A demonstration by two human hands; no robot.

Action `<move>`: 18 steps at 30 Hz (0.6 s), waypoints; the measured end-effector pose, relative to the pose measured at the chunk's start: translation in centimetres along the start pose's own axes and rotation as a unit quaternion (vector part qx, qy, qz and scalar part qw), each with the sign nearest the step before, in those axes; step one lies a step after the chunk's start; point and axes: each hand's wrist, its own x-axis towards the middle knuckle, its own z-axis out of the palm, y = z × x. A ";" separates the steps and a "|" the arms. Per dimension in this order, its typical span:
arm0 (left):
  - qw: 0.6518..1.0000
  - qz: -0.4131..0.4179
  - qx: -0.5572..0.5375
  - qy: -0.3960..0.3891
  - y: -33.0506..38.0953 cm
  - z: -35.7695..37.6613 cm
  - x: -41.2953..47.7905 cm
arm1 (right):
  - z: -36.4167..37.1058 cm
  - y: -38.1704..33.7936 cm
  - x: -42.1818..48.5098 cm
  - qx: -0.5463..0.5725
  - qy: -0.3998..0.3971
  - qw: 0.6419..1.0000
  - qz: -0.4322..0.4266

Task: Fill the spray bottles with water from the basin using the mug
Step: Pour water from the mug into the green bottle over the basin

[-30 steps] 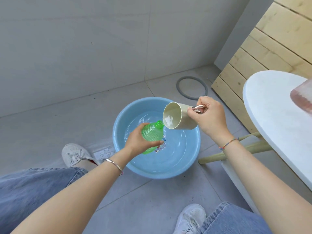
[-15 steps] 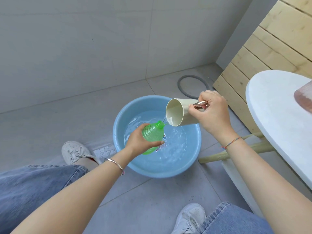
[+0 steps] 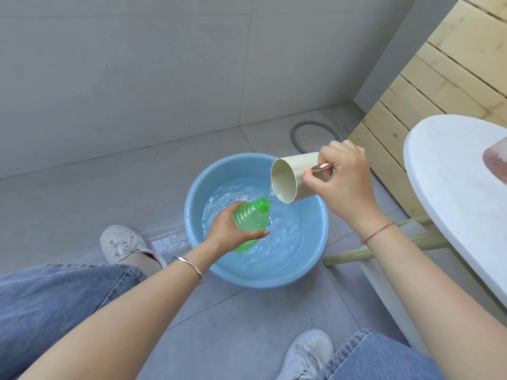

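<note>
Nearest: blue jeans [image 3: 55, 303] at bottom L & R, white sneakers [image 3: 120, 244] on grey tile floor [image 3: 82, 201]. Silver bangle [image 3: 189, 263] on L wrist, coloured thread bracelet [image 3: 377, 233] on R wrist.

Mid: left hand [image 3: 230, 229] over the basin, fingers curled round the body of a green ribbed spray bottle [image 3: 251, 218]. No spray head on it, open neck tilted up and R toward the mug. Bottle held above the water, not resting on anything.

Just R and slightly above: right hand [image 3: 348, 182], fingers closed on the metal handle [image 3: 322, 168] of a cream mug [image 3: 290, 176]. Mug tipped on its side, mouth facing L, lower lip just beside the bottle neck; thin trickle between lip and neck.

Below both: blue round basin [image 3: 192, 209] on the floor, rippled water [image 3: 277, 242] inside. Wet patch [image 3: 170, 241] on the tile at its L edge.

R side: white round desk [image 3: 452, 201] on wooden legs [image 3: 384, 248], blurred pinkish thing [image 3: 496, 160] at the frame edge, can't tell what.

Farther: grey hose loop [image 3: 297, 133] on the floor behind the basin, pale wood slats [image 3: 439, 78] at R, grey tiled wall [image 3: 137, 78] at back.
</note>
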 end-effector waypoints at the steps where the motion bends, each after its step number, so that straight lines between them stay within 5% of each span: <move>1: 1.000 -0.001 -0.001 0.002 0.0 0.0 0.0 | 0.0 -0.1 0.0 -0.005 0.000 1.000 -0.005; 18: 1.000 0.000 -0.011 0.002 -0.3 0.5 0.4 | 1.4 -0.9 -0.2 -0.071 0.025 0.984 -0.162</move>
